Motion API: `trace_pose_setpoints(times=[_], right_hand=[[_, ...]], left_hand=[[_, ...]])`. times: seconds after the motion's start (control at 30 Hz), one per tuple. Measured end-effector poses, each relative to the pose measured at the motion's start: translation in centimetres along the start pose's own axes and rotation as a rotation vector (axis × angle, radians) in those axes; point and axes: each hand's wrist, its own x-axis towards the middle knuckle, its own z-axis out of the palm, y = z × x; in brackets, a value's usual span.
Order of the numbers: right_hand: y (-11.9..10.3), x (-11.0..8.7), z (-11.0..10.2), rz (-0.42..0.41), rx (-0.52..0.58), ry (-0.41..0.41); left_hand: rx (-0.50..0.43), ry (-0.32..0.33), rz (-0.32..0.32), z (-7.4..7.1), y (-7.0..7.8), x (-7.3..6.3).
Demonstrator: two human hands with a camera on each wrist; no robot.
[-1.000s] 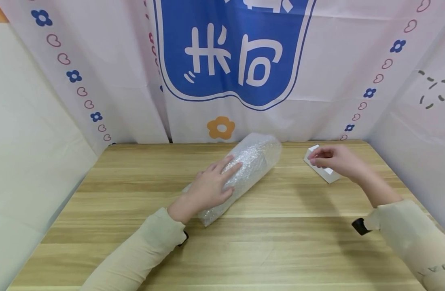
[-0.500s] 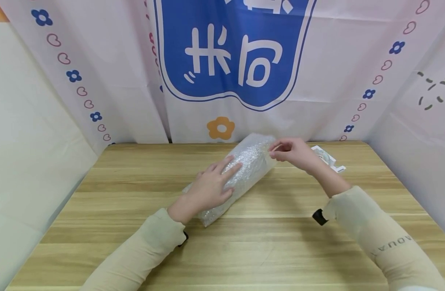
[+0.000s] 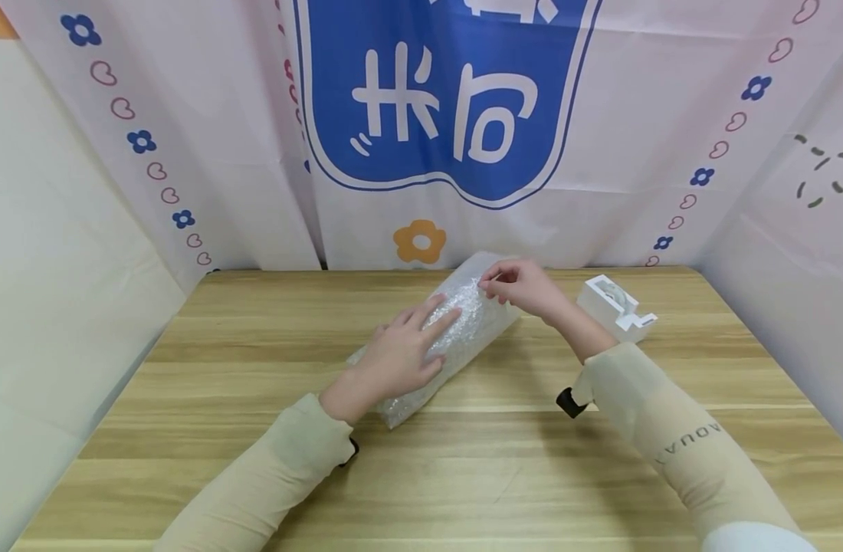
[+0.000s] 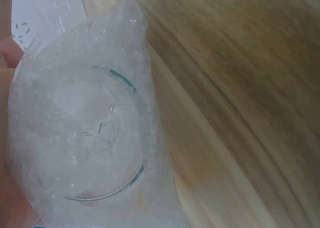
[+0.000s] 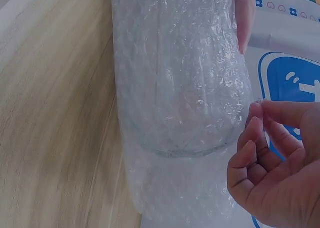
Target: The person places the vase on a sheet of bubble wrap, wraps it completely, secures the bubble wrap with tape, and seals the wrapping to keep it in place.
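Note:
A clear glass vessel wrapped in bubble wrap (image 3: 470, 314) lies slantwise on the wooden table. Its round embossed glass base (image 4: 107, 138) shows through the wrap in the left wrist view. My left hand (image 3: 397, 356) rests on the near part of the roll, fingers spread. At the far part, my right hand (image 3: 525, 290) has thumb and index fingertip together right at the wrap. Between those fingertips a small bit of clear tape (image 5: 258, 101) shows in the right wrist view, most of it hidden.
A white tape dispenser (image 3: 611, 307) stands at the back right, partly behind my right forearm. Behind the table (image 3: 463, 491) hangs a white cloth with a blue emblem (image 3: 435, 172). Pale walls (image 3: 56, 291) close in the sides.
My right hand has moved left from the tape dispenser to the bubble-wrapped glass. The dispenser, tipped before, now stands upright. My left hand has stayed on the wrap.

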Motion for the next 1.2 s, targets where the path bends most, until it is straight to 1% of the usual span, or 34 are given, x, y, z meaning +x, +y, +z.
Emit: trace_pose_setpoints(times=[0.13, 0.3, 0.5, 0.6, 0.83, 0.9, 1.0, 1.1, 1.2], right_hand=[[0.0, 0.3, 0.1, 0.027, -0.019, 0.006], [-0.3, 0.5, 0.3, 0.058, -0.069, 0.036], [-0.6, 0.5, 0.4, 0.102, -0.149, 0.066], [-0.6, 0.5, 0.3, 0.113, -0.163, 0.072], [0.1, 0.6, 0.1, 0.091, -0.141, 0.102], [0.4, 0.5, -0.1, 0.082, -0.157, 0.094], [0.5, 0.3, -0.3, 0.059, -0.202, 0.077], [0.8, 0.1, -0.3, 0.04, -0.243, 0.057], [1.2, -0.1, -0.2, 0.026, -0.246, 0.057]], left_hand=[[0.004, 0.004, 0.004, 0.0, 0.0, 0.0], [0.003, -0.002, 0.003, 0.1, 0.1, 0.0], [0.019, 0.022, 0.023, 0.1, 0.3, 0.0], [0.026, 0.026, 0.027, 0.2, 0.3, 0.0], [0.034, 0.013, 0.026, 0.3, 0.5, -0.1], [0.035, 0.002, 0.025, 0.1, 0.6, -0.1], [0.028, 0.007, 0.028, 0.1, 0.6, -0.1], [0.025, -0.007, 0.016, 0.0, 0.7, -0.1], [0.026, -0.027, 0.004, 0.0, 0.8, 0.0]])
